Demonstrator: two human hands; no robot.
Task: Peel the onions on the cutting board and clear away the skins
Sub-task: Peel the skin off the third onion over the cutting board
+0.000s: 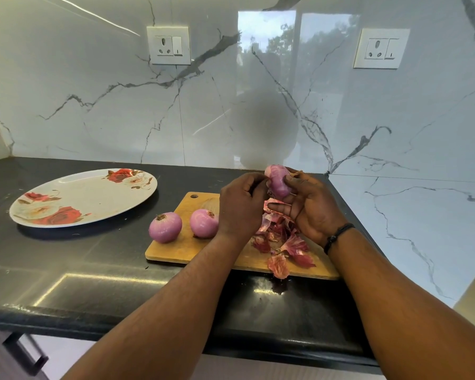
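Note:
My right hand (310, 208) holds a purple onion (279, 182) up above the wooden cutting board (187, 249). The fingers of my left hand (242, 205) pinch at the onion's left side, where a bit of skin hangs. Two peeled onions rest at the board's left end: one (165, 227) at the very edge, another (204, 223) beside my left wrist. A heap of red onion skins (281, 242) lies on the board's right half, partly hidden under my hands. One skin (279, 266) overhangs the front edge.
A large floral plate (80, 198) sits on the black counter (66, 259) to the left of the board. A marble wall with two sockets rises behind and to the right. The counter's front edge runs below my forearms.

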